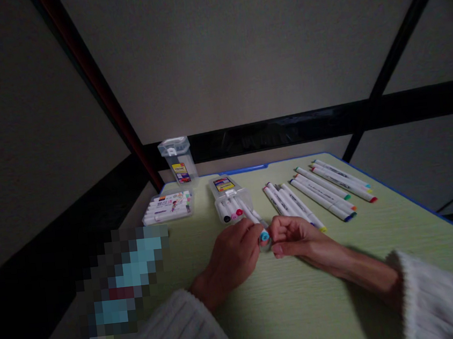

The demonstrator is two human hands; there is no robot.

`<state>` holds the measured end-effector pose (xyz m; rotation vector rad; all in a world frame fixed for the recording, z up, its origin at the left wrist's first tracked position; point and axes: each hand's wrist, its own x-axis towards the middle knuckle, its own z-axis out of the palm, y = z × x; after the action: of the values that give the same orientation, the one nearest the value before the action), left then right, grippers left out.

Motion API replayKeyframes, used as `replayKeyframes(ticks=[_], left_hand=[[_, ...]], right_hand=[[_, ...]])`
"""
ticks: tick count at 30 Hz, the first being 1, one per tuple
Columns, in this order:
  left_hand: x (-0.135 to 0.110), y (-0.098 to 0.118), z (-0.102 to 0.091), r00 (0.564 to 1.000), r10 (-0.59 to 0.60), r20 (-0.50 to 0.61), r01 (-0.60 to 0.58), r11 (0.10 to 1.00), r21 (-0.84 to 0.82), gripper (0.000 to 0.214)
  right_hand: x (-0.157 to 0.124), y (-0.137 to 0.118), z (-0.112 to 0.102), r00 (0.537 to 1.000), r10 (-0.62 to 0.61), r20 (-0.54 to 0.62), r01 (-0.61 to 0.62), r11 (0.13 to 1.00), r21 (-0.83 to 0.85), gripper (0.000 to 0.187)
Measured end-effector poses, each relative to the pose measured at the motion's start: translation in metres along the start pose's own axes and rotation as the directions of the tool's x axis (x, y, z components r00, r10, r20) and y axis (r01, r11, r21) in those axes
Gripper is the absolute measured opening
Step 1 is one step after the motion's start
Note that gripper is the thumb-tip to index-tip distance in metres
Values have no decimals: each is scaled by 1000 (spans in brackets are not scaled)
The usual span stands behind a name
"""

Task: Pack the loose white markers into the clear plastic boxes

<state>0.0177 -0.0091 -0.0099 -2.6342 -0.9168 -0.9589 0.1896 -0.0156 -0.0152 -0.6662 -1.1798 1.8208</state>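
My left hand [235,255] and right hand [294,238] both closed, pinching blue-capped marker [264,236] at frame centre, low over table [289,303]. Marker probably light, stiff, slick plastic; I'd grip barrel near cap. Clear marker case [232,198] just behind.

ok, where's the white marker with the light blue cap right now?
Head view, centre: the white marker with the light blue cap is between the left hand and the right hand, just in front of the tipped clear plastic marker case.
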Motion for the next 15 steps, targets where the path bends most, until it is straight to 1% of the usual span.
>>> replayKeyframes(ticks=[8,15], left_hand=[[-1,-1,1,999,-32,33,31,999,14,18],[-1,-1,0,997,-48,62,48,999,1,16]], right_hand=[[0,2,-2,1000,5,-17,-5,1000,-5,24],[1,2,-2,1000,-1,-13,1,1000,-1,22]])
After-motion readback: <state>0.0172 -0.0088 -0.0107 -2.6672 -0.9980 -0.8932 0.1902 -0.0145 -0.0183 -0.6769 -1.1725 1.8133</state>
